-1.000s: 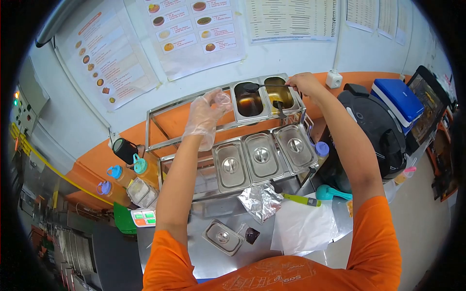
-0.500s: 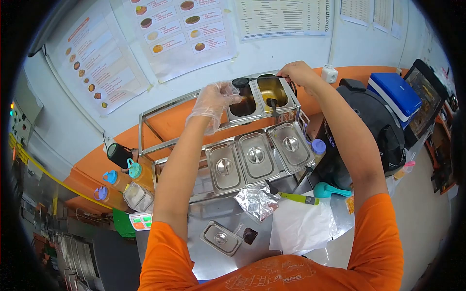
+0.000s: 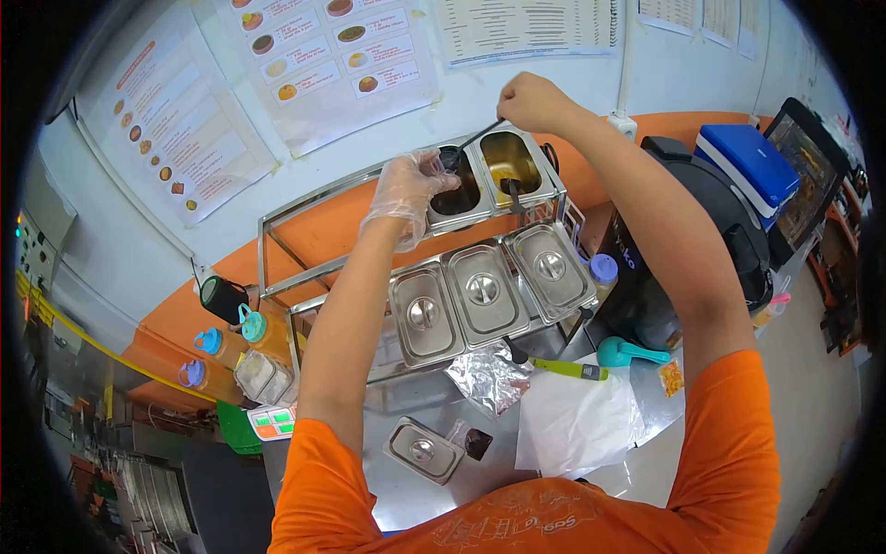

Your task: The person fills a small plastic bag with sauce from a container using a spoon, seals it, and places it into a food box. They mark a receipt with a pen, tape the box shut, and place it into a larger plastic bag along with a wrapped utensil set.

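The right hand is raised above the far right of the rack, fingers closed together, pinching the upper end of a black ladle. The handle slopes down to the left from these fingertips, and the ladle's head lies at the far end of the left steel pan, just beside the fingertips of the left hand. That hand wears a clear plastic glove; its fingers are bent over the pan's left edge. Whether they touch the ladle or pinch anything cannot be told.

Writing: the letters "ko" are legible on the black appliance at right. The wall posters carry pictures of food with print too small to read. White lettering on the orange shirt is upside down and unclear.

The ladle is slim, straight-handled and plain black; its head is dark and partly hidden. The left pan's interior looks dark; the right pan, adjoining, shows yellowish contents and a second black utensil.
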`<state>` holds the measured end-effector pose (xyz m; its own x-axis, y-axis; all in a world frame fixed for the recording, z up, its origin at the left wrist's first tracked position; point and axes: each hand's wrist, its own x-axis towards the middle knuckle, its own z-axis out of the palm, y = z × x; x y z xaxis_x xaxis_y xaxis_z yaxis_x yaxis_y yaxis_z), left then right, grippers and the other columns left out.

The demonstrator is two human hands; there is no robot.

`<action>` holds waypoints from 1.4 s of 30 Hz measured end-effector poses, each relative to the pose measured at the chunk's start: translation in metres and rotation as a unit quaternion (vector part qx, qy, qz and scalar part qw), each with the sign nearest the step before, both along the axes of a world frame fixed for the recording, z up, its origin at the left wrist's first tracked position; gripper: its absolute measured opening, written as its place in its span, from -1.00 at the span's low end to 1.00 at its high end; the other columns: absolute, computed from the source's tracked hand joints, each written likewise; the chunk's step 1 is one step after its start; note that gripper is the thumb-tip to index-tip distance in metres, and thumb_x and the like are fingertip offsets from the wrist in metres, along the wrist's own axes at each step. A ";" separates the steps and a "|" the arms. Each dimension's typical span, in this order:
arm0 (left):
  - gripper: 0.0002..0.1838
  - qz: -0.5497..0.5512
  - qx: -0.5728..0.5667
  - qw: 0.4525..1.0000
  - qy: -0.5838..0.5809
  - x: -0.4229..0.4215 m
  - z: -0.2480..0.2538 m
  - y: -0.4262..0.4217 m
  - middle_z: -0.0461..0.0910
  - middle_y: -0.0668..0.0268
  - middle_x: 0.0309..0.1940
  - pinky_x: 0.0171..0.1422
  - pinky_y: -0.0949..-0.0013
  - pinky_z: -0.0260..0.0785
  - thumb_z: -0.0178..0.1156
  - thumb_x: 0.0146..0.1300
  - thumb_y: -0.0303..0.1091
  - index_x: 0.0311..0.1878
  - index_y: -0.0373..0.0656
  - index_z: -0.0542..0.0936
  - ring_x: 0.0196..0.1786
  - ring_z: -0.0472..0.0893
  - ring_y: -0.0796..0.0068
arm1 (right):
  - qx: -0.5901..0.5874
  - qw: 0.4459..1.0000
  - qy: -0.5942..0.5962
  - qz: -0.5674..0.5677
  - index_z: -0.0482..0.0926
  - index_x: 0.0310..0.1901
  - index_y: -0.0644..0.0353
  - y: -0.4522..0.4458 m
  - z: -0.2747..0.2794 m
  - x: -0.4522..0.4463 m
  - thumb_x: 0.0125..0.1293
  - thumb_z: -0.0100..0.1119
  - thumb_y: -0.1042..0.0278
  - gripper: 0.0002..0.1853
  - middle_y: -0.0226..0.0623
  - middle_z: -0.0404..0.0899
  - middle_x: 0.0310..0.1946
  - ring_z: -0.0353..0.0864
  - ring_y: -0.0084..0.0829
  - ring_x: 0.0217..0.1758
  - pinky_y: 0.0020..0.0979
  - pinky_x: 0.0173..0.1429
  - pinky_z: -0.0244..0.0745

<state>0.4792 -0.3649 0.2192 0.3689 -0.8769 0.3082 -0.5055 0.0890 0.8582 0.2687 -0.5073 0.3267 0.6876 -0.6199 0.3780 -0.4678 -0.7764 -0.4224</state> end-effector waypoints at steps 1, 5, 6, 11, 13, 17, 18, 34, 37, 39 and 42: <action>-0.58 0.000 -0.003 1.000 0.005 -0.001 -0.001 -0.001 0.61 0.36 -0.36 -0.11 0.40 0.54 0.53 0.08 -0.64 0.04 -0.42 0.69 -0.30 0.59 0.56 | -0.054 0.998 0.023 -0.010 0.81 -0.30 0.26 0.005 0.006 0.006 0.17 0.20 0.25 -0.72 0.07 0.75 -0.30 0.76 0.02 -0.15 -0.08 0.02 0.63; -0.62 0.002 0.000 1.000 0.030 -0.013 0.006 0.005 0.63 0.34 -0.34 -0.15 0.42 0.52 0.52 0.09 -0.65 0.02 -0.41 0.70 -0.30 0.59 0.56 | -0.214 0.976 0.048 -0.002 0.77 -0.34 0.27 0.034 0.024 0.025 0.13 0.22 0.30 -0.77 0.06 0.76 -0.26 0.75 0.05 -0.10 -0.03 0.05 0.63; -0.64 0.010 0.004 0.999 0.044 -0.024 0.018 0.015 0.63 0.32 -0.33 -0.15 0.42 0.52 0.51 0.10 -0.65 0.00 -0.41 0.70 -0.29 0.60 0.55 | -0.276 0.960 0.048 0.005 0.77 -0.34 0.26 0.043 0.028 0.027 0.13 0.24 0.31 -0.79 0.01 0.77 -0.25 0.74 0.03 -0.06 -0.05 0.05 0.62; -0.69 0.041 -0.014 0.996 0.077 -0.002 0.003 -0.001 0.64 0.30 -0.30 -0.11 0.42 0.53 0.48 0.13 -0.64 -0.04 -0.41 0.72 -0.28 0.62 0.54 | -0.467 0.880 0.054 0.064 0.74 -0.37 0.17 0.097 0.028 0.025 0.11 0.28 0.37 -0.89 -0.23 0.68 -0.30 0.56 -0.17 0.02 -0.22 0.09 0.49; -0.69 0.027 -0.064 0.991 0.116 -0.001 0.004 0.001 0.64 0.29 -0.27 -0.06 0.41 0.56 0.49 0.13 -0.62 -0.04 -0.39 0.72 -0.26 0.64 0.52 | -0.523 0.848 0.037 0.084 0.71 -0.41 0.12 0.106 0.021 0.026 0.10 0.27 0.38 -0.93 -0.34 0.62 -0.31 0.52 -0.27 0.00 -0.27 0.08 0.43; -0.73 0.042 -0.101 0.988 0.113 -0.005 0.006 0.009 0.71 0.27 -0.35 -0.06 0.41 0.56 0.55 0.10 -0.55 -0.13 -0.37 0.71 -0.27 0.66 0.50 | -0.558 0.827 0.016 0.072 0.70 -0.42 0.12 0.108 0.013 0.017 0.11 0.26 0.37 -0.92 -0.32 0.63 -0.30 0.52 -0.26 0.01 -0.27 0.06 0.43; -0.66 0.030 -0.124 0.977 0.173 -0.008 0.006 0.012 0.71 0.24 -0.28 0.01 0.41 0.57 0.54 0.09 -0.59 -0.07 -0.41 0.69 -0.22 0.68 0.47 | -0.555 0.830 -0.023 0.053 0.73 -0.41 0.12 0.104 0.011 0.016 0.12 0.26 0.35 -0.90 -0.30 0.65 -0.34 0.54 -0.25 0.01 -0.25 0.04 0.44; -0.38 0.015 -0.161 0.947 0.276 0.009 0.020 0.029 0.72 0.24 -0.06 0.31 0.40 0.44 0.54 0.10 -0.60 0.26 -0.44 0.56 0.03 0.66 0.46 | -0.303 0.951 0.059 -0.034 0.76 -0.31 0.16 0.067 -0.057 0.018 0.13 0.21 0.39 -0.84 -0.12 0.72 -0.22 0.59 -0.07 0.00 -0.04 0.10 0.53; -0.42 -0.008 -0.177 0.946 0.270 0.011 0.013 0.026 0.72 0.24 -0.05 0.32 0.41 0.42 0.54 0.11 -0.58 0.23 -0.42 0.59 0.04 0.65 0.47 | -0.281 0.953 0.115 -0.021 0.78 -0.24 0.16 0.071 -0.081 0.021 0.16 0.24 0.36 -0.82 -0.13 0.73 -0.17 0.58 -0.08 0.09 -0.05 0.17 0.49; -0.43 0.012 -0.163 0.952 0.261 0.017 0.014 0.025 0.73 0.24 -0.07 0.37 0.38 0.40 0.53 0.11 -0.61 0.22 -0.40 0.59 0.06 0.66 0.45 | -0.259 0.958 0.122 -0.006 0.79 -0.22 0.17 0.071 -0.088 0.025 0.16 0.26 0.35 -0.79 -0.10 0.75 -0.18 0.58 -0.07 0.11 -0.05 0.16 0.49; -0.44 0.018 -0.156 0.951 0.266 0.019 0.013 0.026 0.74 0.24 -0.07 0.42 0.36 0.38 0.54 0.11 -0.61 0.21 -0.38 0.60 0.08 0.65 0.44 | -0.152 0.977 0.133 -0.063 0.79 -0.20 0.19 0.069 -0.085 0.026 0.17 0.25 0.33 -0.77 -0.03 0.76 -0.16 0.64 0.00 0.12 -0.03 0.15 0.54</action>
